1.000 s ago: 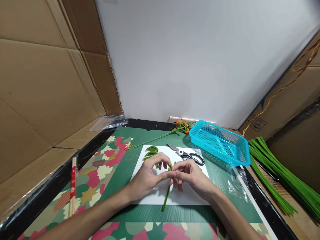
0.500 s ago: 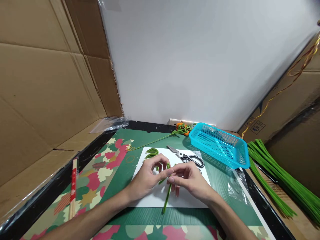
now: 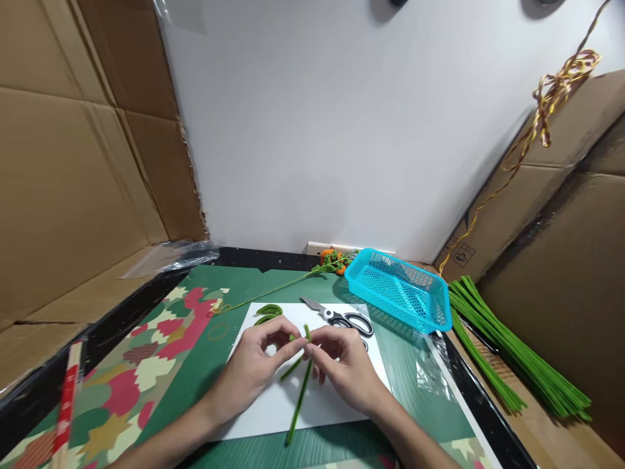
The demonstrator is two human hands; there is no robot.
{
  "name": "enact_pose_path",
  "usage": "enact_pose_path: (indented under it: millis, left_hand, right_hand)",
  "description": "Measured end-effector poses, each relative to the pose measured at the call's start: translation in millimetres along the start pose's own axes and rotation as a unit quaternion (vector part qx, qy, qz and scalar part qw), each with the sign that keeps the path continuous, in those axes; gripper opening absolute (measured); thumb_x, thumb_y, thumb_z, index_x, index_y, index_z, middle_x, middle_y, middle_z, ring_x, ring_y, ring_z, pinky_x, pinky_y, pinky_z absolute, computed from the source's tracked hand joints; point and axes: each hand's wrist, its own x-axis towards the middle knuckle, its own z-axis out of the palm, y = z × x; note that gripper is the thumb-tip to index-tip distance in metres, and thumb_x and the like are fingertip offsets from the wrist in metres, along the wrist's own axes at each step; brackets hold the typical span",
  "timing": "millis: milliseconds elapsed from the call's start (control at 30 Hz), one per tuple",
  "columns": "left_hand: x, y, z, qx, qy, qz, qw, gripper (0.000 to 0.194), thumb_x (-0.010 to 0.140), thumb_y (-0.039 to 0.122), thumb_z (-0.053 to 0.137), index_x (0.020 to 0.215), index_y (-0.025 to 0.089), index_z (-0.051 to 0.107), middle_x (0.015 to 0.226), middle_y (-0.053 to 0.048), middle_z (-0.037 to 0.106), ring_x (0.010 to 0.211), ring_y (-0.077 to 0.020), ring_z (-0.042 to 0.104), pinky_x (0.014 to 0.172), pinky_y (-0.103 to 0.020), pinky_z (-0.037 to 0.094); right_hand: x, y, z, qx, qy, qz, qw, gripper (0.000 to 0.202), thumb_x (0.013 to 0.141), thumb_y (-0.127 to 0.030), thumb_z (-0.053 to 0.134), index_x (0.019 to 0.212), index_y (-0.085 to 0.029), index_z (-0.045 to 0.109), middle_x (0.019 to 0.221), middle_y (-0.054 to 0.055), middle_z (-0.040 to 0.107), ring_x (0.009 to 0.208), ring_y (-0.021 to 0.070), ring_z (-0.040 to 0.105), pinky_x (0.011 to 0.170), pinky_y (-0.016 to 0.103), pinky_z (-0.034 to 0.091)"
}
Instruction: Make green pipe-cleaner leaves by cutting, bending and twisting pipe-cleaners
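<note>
Both my hands meet over a sheet of white paper (image 3: pixel 263 417), thumbs and fingertips nearly touching. A green pipe cleaner (image 3: pixel 299 404) runs between them, its short top end poking above the fingertips and its long end slanting down toward me. A second green length slants off to the left below the fingers; whether it is the same piece I cannot tell. My left hand (image 3: pixel 258 365) is closed in a pinch on the pipe cleaner near its top. My right hand (image 3: pixel 344 368) pinches it too. Curved green pipe cleaner pieces (image 3: pixel 268 311) lie behind my left hand, partly hidden.
Scissors (image 3: pixel 342 318) lie on the paper behind my right hand. A blue perforated basket (image 3: pixel 395 290) stands at back right, beside an orange flower (image 3: pixel 334 257) on a long stem. A pipe cleaner bundle (image 3: pixel 517 352) lies far right. Cardboard (image 3: pixel 88 163) walls the left side.
My view has swung right, so everything sits further left. The pipe cleaner's top end now stands clear above the fingertips, and the slanting length to the left shows more.
</note>
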Motion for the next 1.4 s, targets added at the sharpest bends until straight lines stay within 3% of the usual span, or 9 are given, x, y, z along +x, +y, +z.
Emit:
enact_pose_path:
  millis: [133,300,767,1200,1300,1400]
  left_hand:
    - [1.3,3.0,0.4,-0.01,-0.012,-0.019,1.0,0.024,0.096,0.041,0.073,0.083,0.021,0.074,0.08,-0.001,0.071,0.079,-0.0181,0.063,0.073,-0.027,0.047]
    - [-0.6,3.4,2.4,-0.008,-0.034,-0.031,0.999,0.021,0.092,0.041,0.077,0.085,0.021,0.076,0.086,-0.001,0.074,0.084,-0.0187,0.065,0.078,-0.028,0.048]
    - [-0.3,1.3,1.3,-0.002,-0.026,-0.029,0.999,0.021,0.094,0.039,0.071,0.088,0.019,0.073,0.082,-0.001,0.07,0.081,-0.018,0.062,0.075,-0.027,0.048]
    - [-1.1,-3.0,3.8,-0.032,-0.014,-0.05,0.998,0.025,0.093,0.044,0.074,0.091,0.019,0.071,0.084,-0.001,0.066,0.08,-0.0168,0.06,0.073,-0.026,0.048]
    - [-2.4,-1.9,5.7,-0.056,-0.05,-0.076,0.994,0.026,0.097,0.045,0.07,0.099,0.019,0.07,0.08,0.0,0.065,0.071,-0.0144,0.058,0.064,-0.024,0.047]
    - [-2.4,0.8,7.9,-0.106,-0.085,-0.103,0.985,0.028,0.1,0.047,0.066,0.103,0.019,0.067,0.078,-0.001,0.066,0.071,-0.0165,0.065,0.058,-0.024,0.05]
  right_hand:
    - [-1.1,3.0,1.1,-0.016,0.066,-0.044,0.997,0.025,0.095,-0.038,0.072,0.113,-0.021,0.075,0.097,0.007,0.077,0.074,0.0185,0.074,0.06,0.026,0.059]
    - [-3.1,4.2,0.9,-0.05,0.098,-0.072,0.991,0.017,0.096,-0.03,0.071,0.108,-0.021,0.078,0.098,0.008,0.079,0.084,0.0203,0.074,0.068,0.029,0.062]
    - [-2.2,1.1,-5.9,-0.14,0.06,-0.167,0.974,0.027,0.093,-0.012,0.063,0.108,-0.024,0.081,0.091,0.004,0.077,0.074,0.0153,0.069,0.058,0.022,0.053]
    - [-1.0,1.7,-7.5,-0.079,0.05,-0.076,0.993,0.018,0.091,-0.02,0.073,0.107,-0.023,0.081,0.088,0.002,0.08,0.072,0.0152,0.072,0.058,0.022,0.051]
    - [-3.3,-2.1,-9.2,-0.112,0.042,-0.086,0.989,0.018,0.097,-0.022,0.068,0.109,-0.025,0.081,0.092,0.002,0.08,0.075,0.0152,0.072,0.059,0.022,0.05]
    - [-5.8,-4.5,-10.2,-0.172,0.06,-0.111,0.977,0.019,0.101,-0.025,0.064,0.11,-0.026,0.081,0.093,0.002,0.078,0.075,0.0152,0.069,0.059,0.024,0.048]
